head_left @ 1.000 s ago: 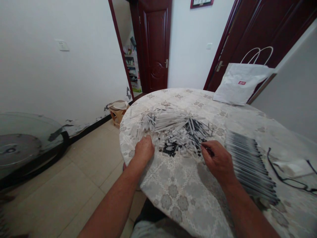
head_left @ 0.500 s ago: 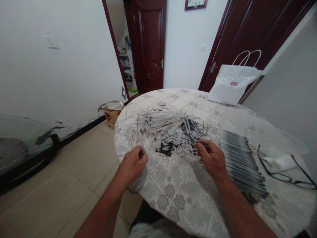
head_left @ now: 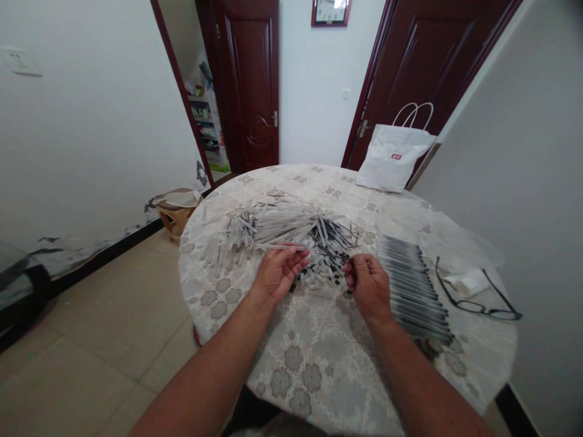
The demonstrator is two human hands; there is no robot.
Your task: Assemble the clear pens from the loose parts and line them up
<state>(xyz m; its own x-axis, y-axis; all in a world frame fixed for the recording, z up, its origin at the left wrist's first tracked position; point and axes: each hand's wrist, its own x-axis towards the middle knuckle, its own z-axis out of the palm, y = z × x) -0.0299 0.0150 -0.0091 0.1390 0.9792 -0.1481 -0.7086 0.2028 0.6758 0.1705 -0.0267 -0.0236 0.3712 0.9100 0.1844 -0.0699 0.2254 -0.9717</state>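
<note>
My left hand (head_left: 281,273), palm turned up, pinches a whitish pen barrel (head_left: 268,246) lying across its fingertips. Close to its right, my right hand (head_left: 368,280) is closed in a pinch on a thin dark pen refill (head_left: 334,255), mostly lost against the pile. Under and beyond both hands spreads a heap of white pen barrels (head_left: 277,223), with dark refills (head_left: 334,233) at its right side. Short white pieces and small black pieces (head_left: 337,280) lie at its near edge. Beside my right hand is a row of pens (head_left: 412,285) laid side by side.
A white paper bag (head_left: 394,159) stands at the table's far right. Black-framed glasses (head_left: 485,311) and clear plastic wrap (head_left: 464,240) lie on the right. The round table has a patterned cloth (head_left: 314,340). A stool (head_left: 177,209) stands left of it.
My left hand has moved right and away from me, turned palm up, and now shows a pen barrel. My right hand stays beside the pile, still pinching. The camera view has turned right.
</note>
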